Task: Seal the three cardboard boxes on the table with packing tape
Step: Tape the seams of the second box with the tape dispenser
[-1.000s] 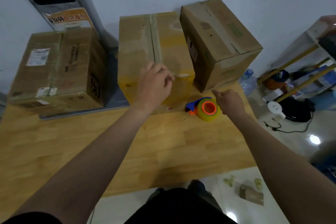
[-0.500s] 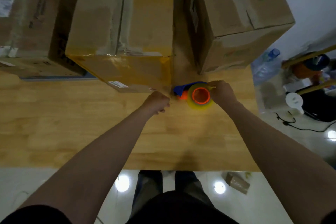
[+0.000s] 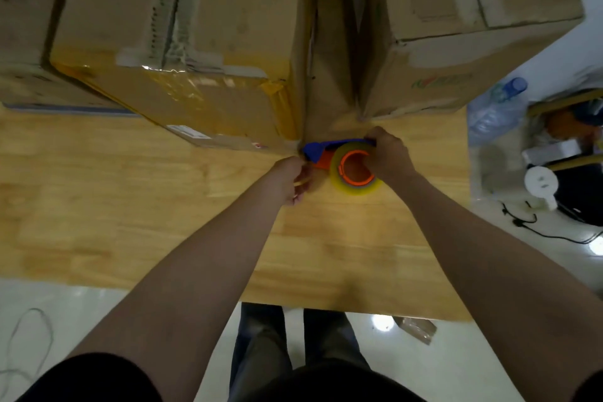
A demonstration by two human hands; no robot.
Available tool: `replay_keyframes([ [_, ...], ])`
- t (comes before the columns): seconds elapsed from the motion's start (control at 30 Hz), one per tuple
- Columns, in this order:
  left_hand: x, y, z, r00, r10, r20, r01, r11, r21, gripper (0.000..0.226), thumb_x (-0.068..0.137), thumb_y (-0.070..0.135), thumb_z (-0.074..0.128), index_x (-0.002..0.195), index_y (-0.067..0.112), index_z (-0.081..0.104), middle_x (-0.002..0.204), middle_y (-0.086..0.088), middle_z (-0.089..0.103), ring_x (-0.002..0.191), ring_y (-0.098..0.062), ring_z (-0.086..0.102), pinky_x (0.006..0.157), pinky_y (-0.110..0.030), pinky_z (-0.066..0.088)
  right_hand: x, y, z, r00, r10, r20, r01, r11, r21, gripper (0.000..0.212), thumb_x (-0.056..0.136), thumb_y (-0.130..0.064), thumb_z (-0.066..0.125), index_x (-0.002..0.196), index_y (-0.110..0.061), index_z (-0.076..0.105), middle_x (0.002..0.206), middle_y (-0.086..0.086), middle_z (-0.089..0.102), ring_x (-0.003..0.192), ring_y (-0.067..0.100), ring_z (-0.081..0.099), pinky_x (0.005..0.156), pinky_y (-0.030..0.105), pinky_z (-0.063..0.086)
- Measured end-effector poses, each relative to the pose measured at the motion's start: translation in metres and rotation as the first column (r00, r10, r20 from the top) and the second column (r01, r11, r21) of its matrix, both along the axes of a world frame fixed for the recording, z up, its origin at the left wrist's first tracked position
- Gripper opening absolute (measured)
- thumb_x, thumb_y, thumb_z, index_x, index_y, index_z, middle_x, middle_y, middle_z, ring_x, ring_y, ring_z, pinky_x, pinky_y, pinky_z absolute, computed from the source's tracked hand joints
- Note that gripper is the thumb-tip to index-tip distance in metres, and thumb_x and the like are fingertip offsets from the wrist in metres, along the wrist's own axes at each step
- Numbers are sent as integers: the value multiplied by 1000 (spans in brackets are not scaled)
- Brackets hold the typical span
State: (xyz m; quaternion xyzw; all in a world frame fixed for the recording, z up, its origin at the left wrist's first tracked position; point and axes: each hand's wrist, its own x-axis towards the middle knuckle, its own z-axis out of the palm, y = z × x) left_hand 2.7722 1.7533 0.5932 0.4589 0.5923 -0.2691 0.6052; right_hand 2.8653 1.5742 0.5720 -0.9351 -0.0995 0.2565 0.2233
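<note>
Where the front corner of the middle cardboard box (image 3: 195,42) meets the narrow gap beside the right cardboard box (image 3: 456,26), a tape dispenser (image 3: 354,170) sits low over the wooden table (image 3: 130,206). It has a blue frame, an orange core and a yellowish roll of packing tape, and its blue front end lies just beside the bottom corner of the middle box. The right hand (image 3: 388,157) grips the dispenser from the right side, with fingers curled round the blue frame and the roll. The left hand (image 3: 290,179) is at the dispenser's front end with its fingers curled inward. The hand is blurred, so whether it pinches a tape end or holds nothing cannot be told.

The middle box stands on the table with a strip of tape along its top seam and glossy yellowish tape over its near face. The right box stands close beside it, turned at an angle. The left cardboard box (image 3: 23,26) shows only partly at the frame's left edge, on a grey board (image 3: 65,109). On the pale floor to the right lie a clear water bottle (image 3: 496,108), a white round object (image 3: 540,183) and a black cable (image 3: 538,228). A cardboard scrap (image 3: 416,330) lies by the table's near edge.
</note>
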Motion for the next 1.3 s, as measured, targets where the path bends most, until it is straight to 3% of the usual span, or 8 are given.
replay_keyframes([
  [0.17,-10,-6,22,991,4,131,-17,995,94,16,97,28,55,92,19,66,82,3,67,72,-17,62,73,-33,39,-23,-13,20,996,-78,-44,83,987,136,38,80,-4,65,108,-18,43,87,11,61,81,37,60,66,41,49],
  [0.3,-25,-6,57,959,-106,262,40,969,245,25,96,35,54,81,17,63,71,1,61,66,-17,57,68,-33,39,-46,-22,50,982,-186,-31,185,920,346,42,77,7,58,107,-16,40,95,6,55,83,31,55,64,33,39],
  [0.5,-54,2,123,849,-311,426,55,856,514,36,98,29,55,64,17,49,45,10,38,52,-16,32,51,-29,24,-72,-19,117,976,-185,112,79,787,612,72,71,18,58,126,-27,44,121,2,54,108,15,56,91,21,46],
  [0.67,-69,31,184,719,-418,556,-74,749,658,36,99,27,54,69,7,47,63,-5,40,61,-16,38,55,-36,41,-77,2,179,925,-122,361,-151,751,642,80,69,13,57,133,-33,48,128,3,51,121,17,51,106,31,42],
  [0.73,-69,48,213,678,-457,576,-105,715,691,37,103,25,54,71,7,48,62,-3,39,55,-10,33,47,-24,35,-75,19,209,904,-113,411,-203,733,649,77,69,10,56,134,-30,50,129,0,54,122,17,53,106,34,43],
  [1.0,-66,137,277,628,-607,487,-133,533,836,49,106,28,51,59,16,44,55,1,39,53,-12,35,51,-34,23,-69,80,297,783,77,617,-442,767,465,70,73,5,61,136,-26,55,126,5,49,116,18,51,97,27,42],
  [1.1,-66,159,278,604,-644,469,-138,495,858,52,106,32,52,58,18,39,54,1,37,55,-16,35,52,-37,20,-68,93,306,724,124,678,-495,778,387,71,73,0,63,136,-30,54,126,1,45,117,20,51,95,41,47],
  [1.3,-69,188,271,571,-675,468,-155,472,868,44,106,37,49,76,9,64,70,-2,61,67,-16,55,58,-33,37,-69,102,301,643,125,755,-537,777,329,68,77,2,59,134,-33,53,127,1,42,116,22,50,90,42,49],
])
